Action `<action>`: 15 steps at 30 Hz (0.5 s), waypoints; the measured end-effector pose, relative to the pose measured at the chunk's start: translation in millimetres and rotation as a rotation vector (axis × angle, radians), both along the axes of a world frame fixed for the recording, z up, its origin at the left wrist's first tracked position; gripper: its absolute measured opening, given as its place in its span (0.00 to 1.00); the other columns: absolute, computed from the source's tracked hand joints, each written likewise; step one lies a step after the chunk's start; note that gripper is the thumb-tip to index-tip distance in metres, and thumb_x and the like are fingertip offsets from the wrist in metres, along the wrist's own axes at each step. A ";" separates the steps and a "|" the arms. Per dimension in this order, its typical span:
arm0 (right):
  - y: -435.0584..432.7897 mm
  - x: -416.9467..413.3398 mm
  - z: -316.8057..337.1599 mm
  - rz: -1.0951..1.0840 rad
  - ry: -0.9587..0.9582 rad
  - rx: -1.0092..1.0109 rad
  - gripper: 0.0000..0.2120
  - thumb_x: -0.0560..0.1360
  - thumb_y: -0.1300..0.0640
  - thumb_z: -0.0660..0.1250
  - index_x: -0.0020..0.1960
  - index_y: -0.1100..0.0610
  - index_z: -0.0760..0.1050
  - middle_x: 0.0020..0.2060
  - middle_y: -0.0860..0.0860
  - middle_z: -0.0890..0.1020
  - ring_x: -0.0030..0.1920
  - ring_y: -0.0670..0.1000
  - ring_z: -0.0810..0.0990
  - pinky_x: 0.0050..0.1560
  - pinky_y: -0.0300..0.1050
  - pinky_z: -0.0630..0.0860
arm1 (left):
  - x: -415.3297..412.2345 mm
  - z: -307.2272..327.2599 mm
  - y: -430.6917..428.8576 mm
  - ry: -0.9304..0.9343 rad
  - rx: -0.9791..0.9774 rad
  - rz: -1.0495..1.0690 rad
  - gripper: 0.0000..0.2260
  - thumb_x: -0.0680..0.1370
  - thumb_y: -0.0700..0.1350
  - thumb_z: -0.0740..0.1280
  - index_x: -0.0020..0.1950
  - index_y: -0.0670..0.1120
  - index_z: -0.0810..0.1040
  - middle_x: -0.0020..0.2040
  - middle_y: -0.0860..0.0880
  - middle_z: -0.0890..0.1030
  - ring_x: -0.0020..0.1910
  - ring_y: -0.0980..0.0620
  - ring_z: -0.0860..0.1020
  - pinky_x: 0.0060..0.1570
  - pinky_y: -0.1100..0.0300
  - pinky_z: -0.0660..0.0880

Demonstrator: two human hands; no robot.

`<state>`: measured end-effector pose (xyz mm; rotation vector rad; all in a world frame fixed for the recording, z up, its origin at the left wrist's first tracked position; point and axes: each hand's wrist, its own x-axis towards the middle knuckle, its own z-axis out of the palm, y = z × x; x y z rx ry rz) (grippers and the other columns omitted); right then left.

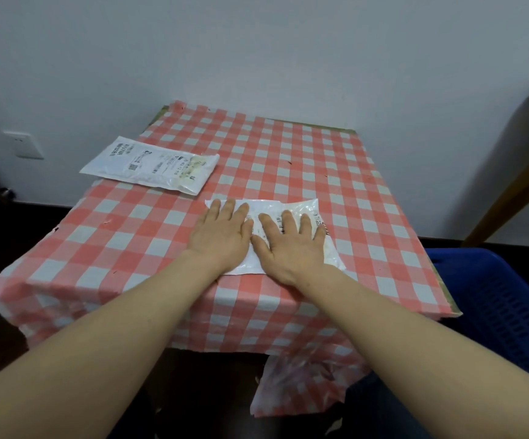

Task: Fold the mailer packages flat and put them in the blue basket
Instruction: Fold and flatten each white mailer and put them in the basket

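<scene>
Under your palms, near table's front edge: white mailer (291, 213), thin crinkly plastic with printed label. Left hand (220, 234) and right hand (290, 245) both lie flat, fingers straight, pressing, gripping nothing. Sweep outward from centre to push air out; crease firmly before lifting. Second mailer (149, 166), glossy, rectangular, lies well apart at far left, overhanging checked tablecloth (288, 153). Blue basket (507, 299), slotted plastic, sits low beside table on your right.

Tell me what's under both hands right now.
A white mailer lies flat on the checked tablecloth, pressed by left hand and right hand. Its middle is covered by them.
</scene>
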<state>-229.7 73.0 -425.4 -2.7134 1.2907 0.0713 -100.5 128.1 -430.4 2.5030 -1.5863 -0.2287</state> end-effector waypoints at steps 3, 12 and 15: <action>-16.7 -3.4 16.4 0.026 -0.024 -0.013 0.24 0.81 0.44 0.43 0.76 0.42 0.50 0.76 0.54 0.56 0.75 0.62 0.51 0.72 0.63 0.38 | -3.1 13.6 -6.3 -0.134 0.086 0.016 0.24 0.82 0.54 0.40 0.79 0.51 0.47 0.79 0.48 0.47 0.77 0.44 0.43 0.73 0.45 0.35; -45.3 -11.0 -3.2 -0.048 -0.097 0.052 0.25 0.81 0.41 0.41 0.77 0.43 0.48 0.78 0.52 0.49 0.77 0.61 0.45 0.76 0.57 0.42 | -25.3 -1.3 -15.3 -0.068 0.029 0.024 0.23 0.81 0.58 0.43 0.77 0.59 0.49 0.79 0.53 0.46 0.76 0.40 0.41 0.71 0.35 0.38; -46.4 -10.2 -2.1 -0.050 -0.097 0.047 0.25 0.81 0.41 0.40 0.77 0.44 0.48 0.78 0.52 0.49 0.77 0.61 0.44 0.76 0.56 0.42 | -25.5 -2.1 -17.5 -0.078 0.010 0.022 0.23 0.81 0.58 0.43 0.77 0.59 0.50 0.79 0.53 0.47 0.76 0.40 0.42 0.70 0.36 0.38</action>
